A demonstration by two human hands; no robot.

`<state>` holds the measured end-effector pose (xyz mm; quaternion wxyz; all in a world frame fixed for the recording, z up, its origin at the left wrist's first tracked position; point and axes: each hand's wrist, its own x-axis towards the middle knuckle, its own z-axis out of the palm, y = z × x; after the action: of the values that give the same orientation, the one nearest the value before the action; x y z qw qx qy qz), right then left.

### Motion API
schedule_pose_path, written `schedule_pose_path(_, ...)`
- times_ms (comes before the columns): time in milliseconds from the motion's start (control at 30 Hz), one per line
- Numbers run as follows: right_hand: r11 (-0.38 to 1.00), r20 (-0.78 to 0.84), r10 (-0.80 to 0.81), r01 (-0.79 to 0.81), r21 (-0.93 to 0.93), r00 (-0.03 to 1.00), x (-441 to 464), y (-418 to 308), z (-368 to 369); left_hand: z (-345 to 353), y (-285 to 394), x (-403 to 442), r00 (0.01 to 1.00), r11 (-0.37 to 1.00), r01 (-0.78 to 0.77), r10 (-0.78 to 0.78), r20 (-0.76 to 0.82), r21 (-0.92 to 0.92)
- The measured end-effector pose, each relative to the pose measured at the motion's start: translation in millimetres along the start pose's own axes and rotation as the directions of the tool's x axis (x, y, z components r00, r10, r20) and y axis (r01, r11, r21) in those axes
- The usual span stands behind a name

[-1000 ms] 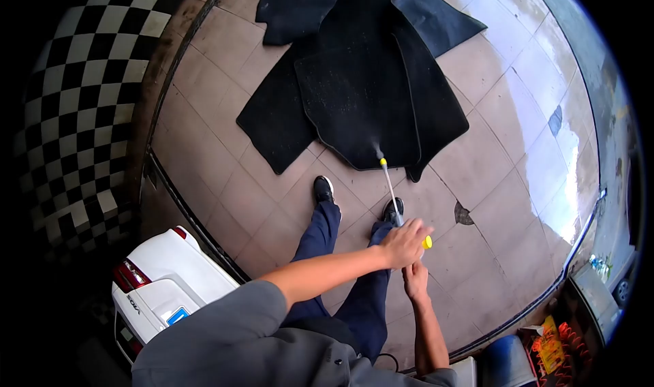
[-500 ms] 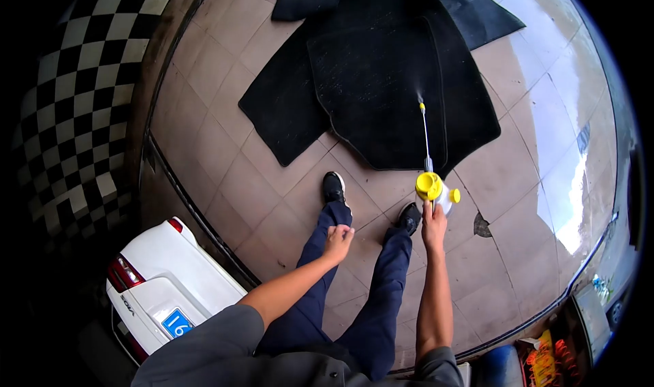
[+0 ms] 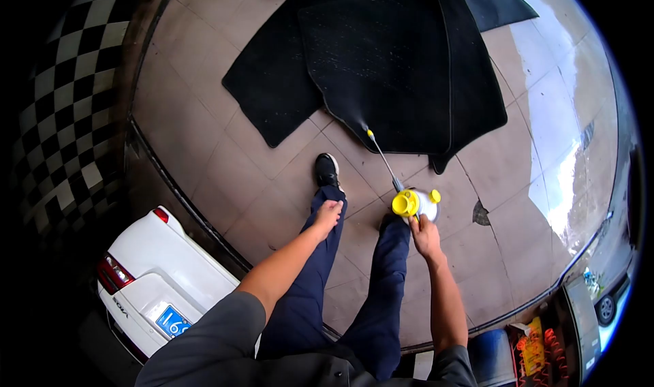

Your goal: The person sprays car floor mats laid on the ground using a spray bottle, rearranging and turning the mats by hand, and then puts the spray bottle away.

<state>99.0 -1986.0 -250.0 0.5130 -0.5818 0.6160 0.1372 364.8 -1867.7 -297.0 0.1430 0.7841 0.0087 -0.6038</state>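
Left hand (image 3: 328, 214): hanging in front of the left trouser leg, fingers curling into a loose fist, no item showing in it

Right hand (image 3: 426, 237): gripping a hand sprayer (image 3: 428, 208) just below its yellow head (image 3: 405, 204), fingers wrapping the handle

Sprayer, one: sitting in the right hand, on the near side of the mats; white tank partly hiding behind the head; slim wand (image 3: 384, 158) pointing far and left, its yellow nozzle (image 3: 370, 134) giving off a faint mist over the near edge of the top mat (image 3: 381, 67)

Handling, as judged: tank probably weighing more with liquid inside, stiff-walled, turning slippery if wet; wand looking thin and easily bent; handle under the head offering the best hold

Mats, black, several: lying overlapped on the tiled floor (image 3: 266, 213), looking flexible

White car (image 3: 177, 261): standing at near left
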Motion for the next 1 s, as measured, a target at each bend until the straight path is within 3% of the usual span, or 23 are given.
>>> schedule_pose_path(133,0.994,-0.069,0.111,-0.110,0.022,0.991,-39,64,5,18,8,38,0.992,0.963,0.111,-0.091,0.091,-0.246)
schedule_pose_path(233,0.902,-0.085,0.309,-0.264,0.342,0.947,-65,112,3,36,8,83,0.981,0.927,0.173,-0.134,0.137,-0.333)
schedule_pose_path(333,0.731,-0.095,0.379,-0.235,0.640,0.920,-83,94,-20,61,5,138,0.977,0.887,0.196,-0.141,0.160,-0.418)
schedule_pose_path(433,0.804,-0.183,0.282,-0.128,0.580,0.942,-82,96,-22,90,8,184,0.974,0.869,0.197,-0.123,0.188,-0.453)
schedule_pose_path(500,0.854,-0.149,0.239,-0.135,0.502,0.959,-72,88,-31,108,9,207,0.972,0.830,0.203,-0.106,0.209,-0.520)
schedule_pose_path(533,0.912,-0.170,0.170,-0.089,0.400,0.971,-65,91,-33,116,9,218,0.980,0.827,0.176,-0.095,0.175,-0.533)
schedule_pose_path(633,0.947,-0.178,0.022,0.037,0.319,0.984,-43,78,-40,126,14,244,0.991,0.806,0.110,-0.044,0.127,-0.581)
schedule_pose_path(700,0.943,-0.151,-0.056,0.102,0.317,0.987,-31,68,-42,127,21,255,0.974,0.818,0.026,0.110,0.200,-0.575)
schedule_pose_path(733,0.954,-0.128,-0.084,0.117,0.277,0.988,-26,67,-42,139,24,262,0.999,0.792,0.042,-0.022,0.040,-0.609)
schedule_pose_path(867,0.957,-0.105,-0.100,0.125,0.263,0.989,-23,50,-44,134,41,260,0.992,0.640,0.127,-0.103,0.079,-0.758)
schedule_pose_path(933,0.898,0.005,0.074,-0.069,0.434,0.997,-36,44,-48,123,62,239,0.971,0.667,0.104,0.093,0.220,-0.738)
schedule_pose_path(1000,0.866,-0.010,0.088,-0.071,0.495,0.996,-55,40,-49,112,86,209,0.959,0.653,0.063,0.169,0.226,-0.755)
